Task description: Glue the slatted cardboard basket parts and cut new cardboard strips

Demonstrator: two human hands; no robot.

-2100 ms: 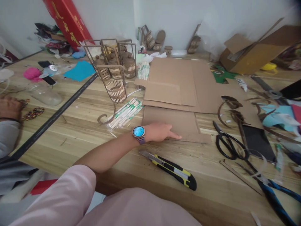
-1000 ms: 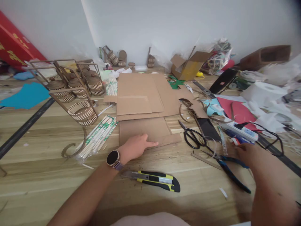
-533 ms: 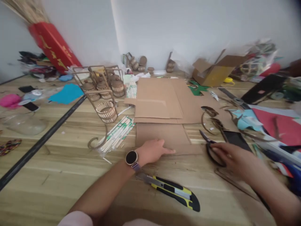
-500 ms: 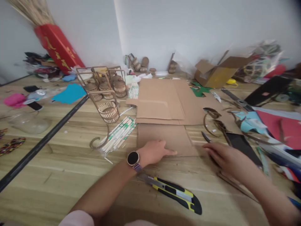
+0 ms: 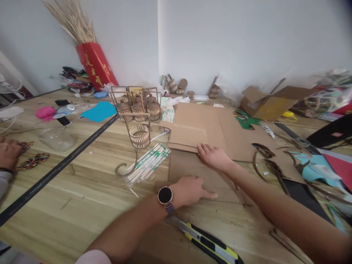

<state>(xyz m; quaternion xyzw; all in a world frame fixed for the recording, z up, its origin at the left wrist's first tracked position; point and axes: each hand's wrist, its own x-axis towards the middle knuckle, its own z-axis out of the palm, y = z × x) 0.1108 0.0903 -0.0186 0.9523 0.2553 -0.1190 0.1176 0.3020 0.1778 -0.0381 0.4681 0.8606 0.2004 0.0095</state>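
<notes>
My left hand (image 5: 188,190), with a watch (image 5: 165,195) on its wrist, lies open on the near brown cardboard piece (image 5: 181,165), thumb stretched to the right. My right hand (image 5: 214,157) has its fingertips curled over the front edge of the folded cardboard sheet (image 5: 198,117) just beyond; its thumb is hidden beneath. Close to my left wrist, a yellow and black utility knife (image 5: 210,240) rests on the table with its blade towards the wrist. The right forearm crosses over part of the near cardboard.
Bundled wrapped chopsticks (image 5: 150,163) and small woven baskets (image 5: 139,136) stand left of the cardboard. Curled brown strips (image 5: 257,161) and an open carton (image 5: 264,102) are on the right. Another person's hand (image 5: 9,152) is at the far left beside a glass jar (image 5: 56,139).
My right hand has moved left and away from me, from the right side of the near piece to the folded sheet's front edge. The view has shifted; another person's hand now shows.
</notes>
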